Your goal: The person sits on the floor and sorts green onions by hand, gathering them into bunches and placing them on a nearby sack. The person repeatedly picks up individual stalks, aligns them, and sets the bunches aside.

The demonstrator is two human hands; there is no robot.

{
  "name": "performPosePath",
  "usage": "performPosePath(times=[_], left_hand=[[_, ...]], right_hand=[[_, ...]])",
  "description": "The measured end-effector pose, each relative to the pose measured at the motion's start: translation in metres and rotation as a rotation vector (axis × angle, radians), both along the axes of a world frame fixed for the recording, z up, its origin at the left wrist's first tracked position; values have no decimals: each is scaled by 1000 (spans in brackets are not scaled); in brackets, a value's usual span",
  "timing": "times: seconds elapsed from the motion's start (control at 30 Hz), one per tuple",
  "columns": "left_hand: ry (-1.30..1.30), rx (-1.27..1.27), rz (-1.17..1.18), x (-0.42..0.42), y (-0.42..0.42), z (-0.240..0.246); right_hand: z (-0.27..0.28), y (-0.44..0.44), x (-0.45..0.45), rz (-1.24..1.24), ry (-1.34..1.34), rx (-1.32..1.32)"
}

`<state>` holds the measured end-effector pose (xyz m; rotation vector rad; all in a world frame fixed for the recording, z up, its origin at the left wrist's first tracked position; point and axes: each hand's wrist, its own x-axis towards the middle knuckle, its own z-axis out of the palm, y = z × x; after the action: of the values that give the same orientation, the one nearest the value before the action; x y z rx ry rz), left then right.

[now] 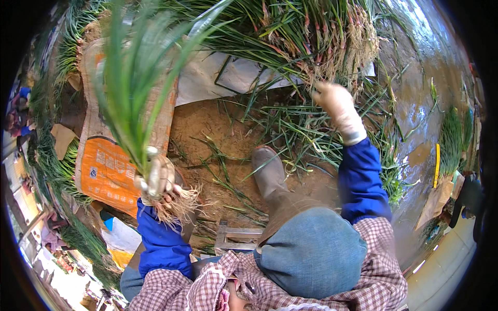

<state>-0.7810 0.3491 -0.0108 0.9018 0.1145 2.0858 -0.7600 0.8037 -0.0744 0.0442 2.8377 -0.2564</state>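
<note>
My left hand, in a soiled pale glove, grips a bunch of green onions near the root end. Its leaves stand up and are blurred, while pale stringy roots hang below the fist. My right hand, also gloved and blurred, is just below the roots of a large heap of green onions. Whether its fingers hold anything is not clear. Loose leaves and stalks are strewn on the ground under it.
A woven sack with an orange printed panel lies at left, beside a pale sheet. My boot is on the bare soil. A small stool is near my legs. Wet ground extends at right; more onion bundles stand beyond.
</note>
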Motion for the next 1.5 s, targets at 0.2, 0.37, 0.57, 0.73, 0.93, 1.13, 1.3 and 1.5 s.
performPosePath(times=[0.2,0.37,0.57,0.73,0.93,1.13,1.3,1.5], left_hand=[[-561,-877,445,12,47,-9],[-758,-945,428,15,115,-69],[-985,-817,429,52,136,-100],[-876,-873,465,35,140,-97],[-873,-885,509,52,141,-98],[-850,-949,517,78,137,-98],[-882,-1072,524,83,145,-99],[-913,-763,353,101,139,-72]], right_hand=[[-37,-71,-112,-63,156,-155],[-27,-105,-29,38,293,-432],[-46,-89,-85,-53,753,23],[-12,-121,-70,134,643,49],[20,-130,16,-49,-164,-848],[-5,-158,4,-402,-379,-1158],[-34,-158,39,-557,-303,-1406],[-40,-135,37,-949,-465,-1842]])
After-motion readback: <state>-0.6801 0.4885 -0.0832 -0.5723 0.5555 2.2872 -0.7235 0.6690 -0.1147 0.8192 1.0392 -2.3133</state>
